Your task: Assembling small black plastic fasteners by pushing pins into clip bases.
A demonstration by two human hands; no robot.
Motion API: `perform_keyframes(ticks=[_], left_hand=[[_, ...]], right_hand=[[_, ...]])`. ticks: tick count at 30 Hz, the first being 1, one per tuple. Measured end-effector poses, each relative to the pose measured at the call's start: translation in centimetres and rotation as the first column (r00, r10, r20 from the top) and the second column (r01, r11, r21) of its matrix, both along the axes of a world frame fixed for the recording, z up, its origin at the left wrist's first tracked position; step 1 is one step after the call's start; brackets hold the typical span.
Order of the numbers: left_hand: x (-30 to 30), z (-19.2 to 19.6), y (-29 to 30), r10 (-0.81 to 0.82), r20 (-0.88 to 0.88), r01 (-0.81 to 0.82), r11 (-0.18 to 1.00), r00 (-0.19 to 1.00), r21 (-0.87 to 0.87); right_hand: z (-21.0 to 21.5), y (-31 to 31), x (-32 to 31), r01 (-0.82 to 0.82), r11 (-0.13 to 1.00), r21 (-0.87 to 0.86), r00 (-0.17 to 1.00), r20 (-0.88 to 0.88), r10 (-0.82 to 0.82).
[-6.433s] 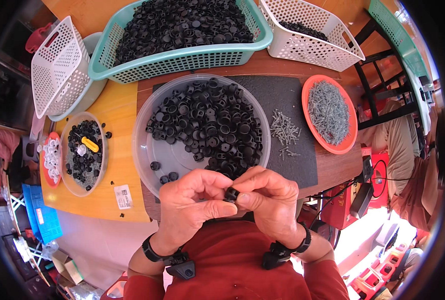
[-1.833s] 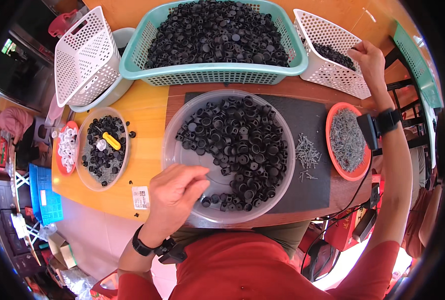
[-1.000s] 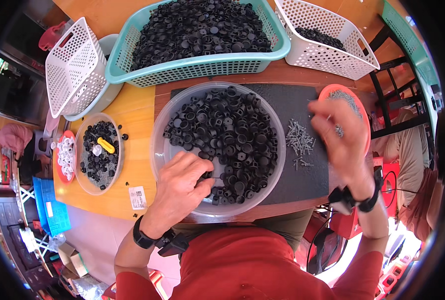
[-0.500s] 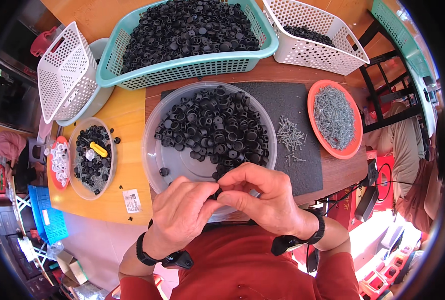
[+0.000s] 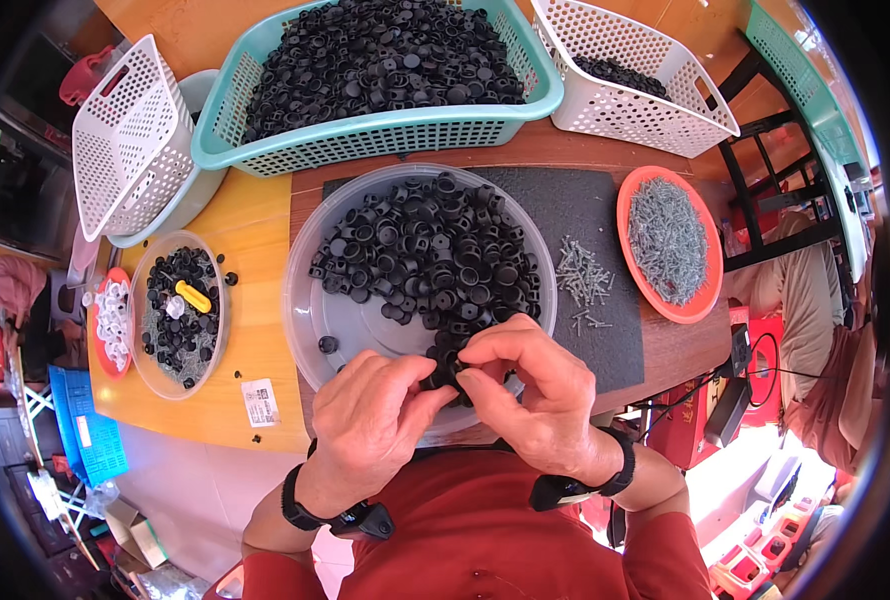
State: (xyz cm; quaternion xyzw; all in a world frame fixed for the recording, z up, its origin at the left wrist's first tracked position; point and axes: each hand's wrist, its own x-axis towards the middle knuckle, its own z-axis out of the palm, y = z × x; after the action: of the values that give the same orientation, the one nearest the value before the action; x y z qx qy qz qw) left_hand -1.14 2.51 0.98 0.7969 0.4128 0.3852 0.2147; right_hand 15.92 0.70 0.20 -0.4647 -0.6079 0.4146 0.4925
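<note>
My left hand [image 5: 370, 420] and my right hand [image 5: 525, 390] meet at the near rim of a clear round tray [image 5: 340, 320]. Together their fingertips pinch one small black plastic cap [image 5: 445, 377]. The tray holds a heap of several black caps [image 5: 435, 255] toward its far right side. Whether a screw is also held between my fingers cannot be seen. Loose grey screws [image 5: 580, 280] lie on a dark mat [image 5: 605, 340] to the right of the tray.
An orange dish of screws [image 5: 668, 240] sits at the right. A teal basket of black caps [image 5: 375, 60] and two white baskets [image 5: 635, 80] [image 5: 130, 130] stand at the back. A small clear dish of parts [image 5: 178, 315] lies left. Another person sits at far right.
My right hand came back from the white basket, passed over the loose screws, and joined my left hand at the tray's near rim, where both now pinch a cap.
</note>
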Motion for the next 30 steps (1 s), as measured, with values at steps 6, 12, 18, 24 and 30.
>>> perform_keyframes(ticks=[6,12,18,24,30], left_hand=[[0.0,0.0,0.9,0.037,-0.125,-0.030,0.998,0.991,0.060],[-0.2,-0.1,-0.8,0.111,0.477,0.184,0.828,0.872,-0.529],[-0.2,-1.2,-1.4,0.279,0.753,0.416,0.695,0.596,-0.586],[0.3,-1.2,-1.3,0.331,0.806,0.500,0.651,0.490,-0.571],[0.7,-0.6,-1.7,0.374,0.764,0.479,0.611,0.527,-0.630]], right_hand=[[-0.8,0.1,-0.4,0.041,0.996,0.075,0.996,-0.078,-0.035],[-0.3,-0.1,-1.0,0.076,0.977,0.201,0.997,0.012,-0.080],[-0.1,-0.4,-1.3,0.073,0.894,0.442,0.980,0.133,-0.145],[-0.1,-1.0,-1.1,0.067,0.898,0.434,0.981,0.133,-0.138],[-0.2,-1.9,-0.9,0.082,0.882,0.464,0.948,0.235,-0.213]])
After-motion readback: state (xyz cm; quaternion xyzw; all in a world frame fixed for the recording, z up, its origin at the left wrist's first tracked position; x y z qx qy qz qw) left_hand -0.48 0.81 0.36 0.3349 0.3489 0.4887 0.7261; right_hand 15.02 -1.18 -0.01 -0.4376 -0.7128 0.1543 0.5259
